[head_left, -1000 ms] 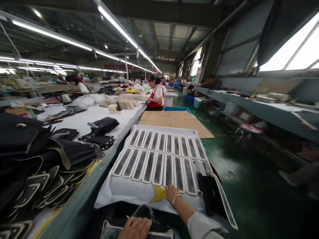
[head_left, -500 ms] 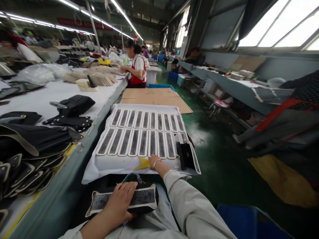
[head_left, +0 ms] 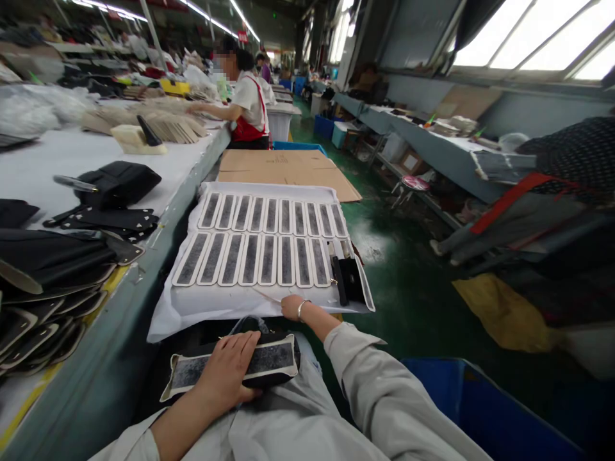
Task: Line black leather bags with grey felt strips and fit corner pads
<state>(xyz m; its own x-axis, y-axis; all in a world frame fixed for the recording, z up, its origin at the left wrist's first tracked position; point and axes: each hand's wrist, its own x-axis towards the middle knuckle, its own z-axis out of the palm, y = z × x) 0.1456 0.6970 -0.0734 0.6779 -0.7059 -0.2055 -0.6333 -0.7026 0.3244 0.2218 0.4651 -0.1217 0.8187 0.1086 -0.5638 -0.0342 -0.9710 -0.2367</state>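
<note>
My left hand (head_left: 225,376) lies flat, fingers stretched, on a white-edged strip with a grey middle (head_left: 276,358) that rests on a black piece in my lap. My right hand (head_left: 291,307) is closed at the near edge of a white sheet (head_left: 192,310), pinching a thin pale stick (head_left: 266,295) that points left. On the sheet lie two rows of several like strips (head_left: 259,256). A black clasp piece (head_left: 350,279) sits at the sheet's right end, just beyond my right hand.
A long white work table (head_left: 62,160) on the left carries black bag parts (head_left: 115,182) and stacked black panels (head_left: 38,307). Cardboard (head_left: 283,168) lies beyond the sheet. A person in a red apron (head_left: 247,109) works ahead. Another person (head_left: 552,192) sits right. A blue bin (head_left: 480,410) stands near right.
My view has tilted down and my lap has come into sight. My right hand drew back from the yellow patch to the sheet's near edge. My left hand stays on the strip.
</note>
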